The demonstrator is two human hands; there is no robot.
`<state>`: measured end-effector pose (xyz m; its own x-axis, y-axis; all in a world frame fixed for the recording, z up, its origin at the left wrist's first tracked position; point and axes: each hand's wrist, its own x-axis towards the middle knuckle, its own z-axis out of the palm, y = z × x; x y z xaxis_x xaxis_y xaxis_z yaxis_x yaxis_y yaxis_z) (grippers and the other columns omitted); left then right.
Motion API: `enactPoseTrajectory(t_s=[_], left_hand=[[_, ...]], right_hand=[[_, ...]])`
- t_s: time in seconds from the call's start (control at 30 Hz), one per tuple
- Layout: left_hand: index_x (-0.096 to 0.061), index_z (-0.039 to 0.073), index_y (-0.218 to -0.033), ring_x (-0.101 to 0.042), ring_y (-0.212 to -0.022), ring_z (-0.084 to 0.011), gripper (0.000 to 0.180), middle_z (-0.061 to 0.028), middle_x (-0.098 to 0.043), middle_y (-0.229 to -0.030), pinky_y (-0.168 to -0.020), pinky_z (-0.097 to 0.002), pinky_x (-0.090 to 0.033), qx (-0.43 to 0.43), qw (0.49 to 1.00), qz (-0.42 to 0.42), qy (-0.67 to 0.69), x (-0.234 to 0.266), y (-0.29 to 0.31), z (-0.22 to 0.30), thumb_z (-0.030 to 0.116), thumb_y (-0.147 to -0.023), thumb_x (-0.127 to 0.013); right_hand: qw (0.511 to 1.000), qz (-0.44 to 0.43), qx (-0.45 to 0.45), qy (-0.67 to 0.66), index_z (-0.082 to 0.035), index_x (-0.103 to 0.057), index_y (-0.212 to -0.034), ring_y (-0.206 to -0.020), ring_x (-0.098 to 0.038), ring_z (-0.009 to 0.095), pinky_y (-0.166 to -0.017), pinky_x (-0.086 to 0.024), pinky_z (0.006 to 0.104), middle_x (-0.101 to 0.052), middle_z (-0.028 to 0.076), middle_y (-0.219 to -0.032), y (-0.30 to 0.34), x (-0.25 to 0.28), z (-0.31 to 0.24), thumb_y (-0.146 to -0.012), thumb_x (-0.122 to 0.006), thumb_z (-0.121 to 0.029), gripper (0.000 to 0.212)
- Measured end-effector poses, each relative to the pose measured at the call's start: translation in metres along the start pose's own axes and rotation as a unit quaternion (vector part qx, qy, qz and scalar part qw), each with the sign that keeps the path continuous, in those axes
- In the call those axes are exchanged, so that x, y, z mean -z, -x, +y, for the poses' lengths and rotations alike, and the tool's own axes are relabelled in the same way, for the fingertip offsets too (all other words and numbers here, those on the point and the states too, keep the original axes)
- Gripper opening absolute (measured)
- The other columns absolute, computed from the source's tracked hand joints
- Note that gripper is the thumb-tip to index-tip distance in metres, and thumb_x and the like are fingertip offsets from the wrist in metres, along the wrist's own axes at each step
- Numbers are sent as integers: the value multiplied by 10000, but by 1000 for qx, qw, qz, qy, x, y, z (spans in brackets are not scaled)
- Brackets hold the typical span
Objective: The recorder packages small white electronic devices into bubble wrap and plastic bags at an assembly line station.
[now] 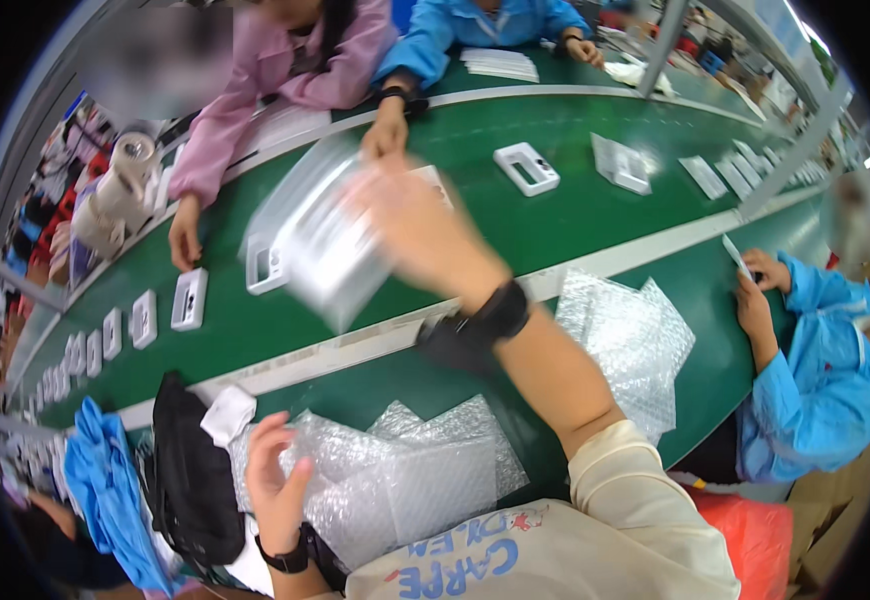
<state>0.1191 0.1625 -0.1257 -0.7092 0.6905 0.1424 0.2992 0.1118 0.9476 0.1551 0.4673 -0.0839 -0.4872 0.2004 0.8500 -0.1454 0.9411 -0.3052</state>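
Observation:
My right hand (400, 225) reaches out over the green conveyor belt, blurred by motion. Its fingers are closed on a clear plastic bag with something white and boxy in it (325, 250); blur hides the details. Just behind it, a white rectangular frame (263, 268) lies on the belt, partly covered. Nearer my body, my left hand (277, 485) is raised with thumb and fingers apart and nothing in them. Beside it, flat bubble wrap bags (425, 485) overlap on the green worktop. More bubble wrap bags (620, 340) are piled right of my right forearm.
White frames stand along the belt (515, 120), including one at right (527, 168) and a bagged one (623, 165). A pale rail (305, 358) divides belt from worktop. Across sit co-workers in pink (235, 90) and blue; another (815, 370) works at right. A black bag (190, 470) lies left.

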Motion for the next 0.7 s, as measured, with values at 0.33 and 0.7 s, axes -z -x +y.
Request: enactPoseTrajectory(t_s=[0.33,0.7], left_hand=[[-555,40,-1015,-520,-831,-129,361,-50,-577,-953,-705,-235,-394,88,962,-257,20,-3,-5,-4,75,-681,-689],[-585,37,-1006,-547,-728,-116,449,-43,-612,-844,-665,-240,-437,84,938,-333,-36,7,-5,1,67,-594,-762]], right_hand=[[719,537,-426,-116,38,-504,-908,-609,-531,166,-541,-465,280,-556,88,-820,114,86,207,-834,-498,-203,252],[694,578,-428,6,46,-507,-1009,-646,-591,216,-562,-492,274,-582,137,-924,106,74,211,-775,-501,-91,272]])
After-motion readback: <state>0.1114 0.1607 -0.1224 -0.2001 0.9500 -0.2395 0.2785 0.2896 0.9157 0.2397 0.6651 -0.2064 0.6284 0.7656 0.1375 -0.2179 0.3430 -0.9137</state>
